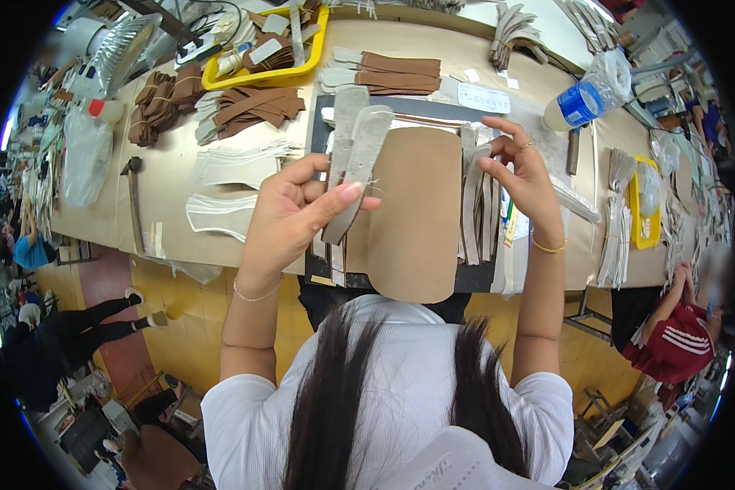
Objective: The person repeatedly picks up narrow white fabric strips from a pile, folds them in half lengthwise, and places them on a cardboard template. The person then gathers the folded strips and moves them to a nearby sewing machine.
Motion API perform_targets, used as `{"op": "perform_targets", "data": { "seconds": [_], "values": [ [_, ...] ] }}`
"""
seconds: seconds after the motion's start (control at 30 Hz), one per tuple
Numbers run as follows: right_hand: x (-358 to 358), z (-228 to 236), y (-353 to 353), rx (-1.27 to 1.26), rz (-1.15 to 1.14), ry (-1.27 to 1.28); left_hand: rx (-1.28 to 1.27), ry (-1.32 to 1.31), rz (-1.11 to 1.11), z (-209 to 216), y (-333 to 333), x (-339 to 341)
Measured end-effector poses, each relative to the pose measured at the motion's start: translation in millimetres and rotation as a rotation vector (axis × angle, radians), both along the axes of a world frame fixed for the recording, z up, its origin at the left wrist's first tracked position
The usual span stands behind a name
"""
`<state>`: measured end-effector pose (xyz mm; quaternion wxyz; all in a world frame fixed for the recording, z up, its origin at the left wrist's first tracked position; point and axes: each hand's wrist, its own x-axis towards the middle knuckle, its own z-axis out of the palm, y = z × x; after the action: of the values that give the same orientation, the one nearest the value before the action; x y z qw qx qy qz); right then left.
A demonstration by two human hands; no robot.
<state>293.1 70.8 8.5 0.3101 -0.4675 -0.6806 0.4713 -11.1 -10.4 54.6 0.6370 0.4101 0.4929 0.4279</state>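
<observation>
My left hand (290,208) pinches two grey leather strips (366,147) with rounded ends between thumb and fingers, over the left edge of a brown rounded board (416,212). Fine loose threads show by the thumb. To the board's right, my right hand (524,167) has its thumb and a finger closed at the upper end of another leather strip (470,204), its index finger stretched out. That strip stands beside several similar ones with brown edges. Under the board lies a dark mat (486,279).
Brown and grey strip bundles (396,73) lie behind, with pale flared pieces (220,214) at left. A hammer (135,204), yellow basket (318,49) and water bottle (576,106) stand or lie around. At right, a person in a red shirt (674,343) sits by the table.
</observation>
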Motion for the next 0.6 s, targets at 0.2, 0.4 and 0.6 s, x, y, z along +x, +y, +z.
{"op": "perform_targets", "data": {
  "seconds": [0.2,0.4,0.6],
  "values": [
    [-34.2,18.4,2.7,0.476,-0.184,-0.044,0.003,-0.012,-0.029,12.3,-2.4,10.3],
    [-77.1,65.5,-11.8,0.417,0.068,0.263,-0.079,-0.085,-0.038,19.5,-8.1,15.2],
    [-78.2,73.0,-15.3,0.331,0.076,0.24,-0.109,-0.037,-0.125,25.3,-9.3,15.0]
  ]
}}
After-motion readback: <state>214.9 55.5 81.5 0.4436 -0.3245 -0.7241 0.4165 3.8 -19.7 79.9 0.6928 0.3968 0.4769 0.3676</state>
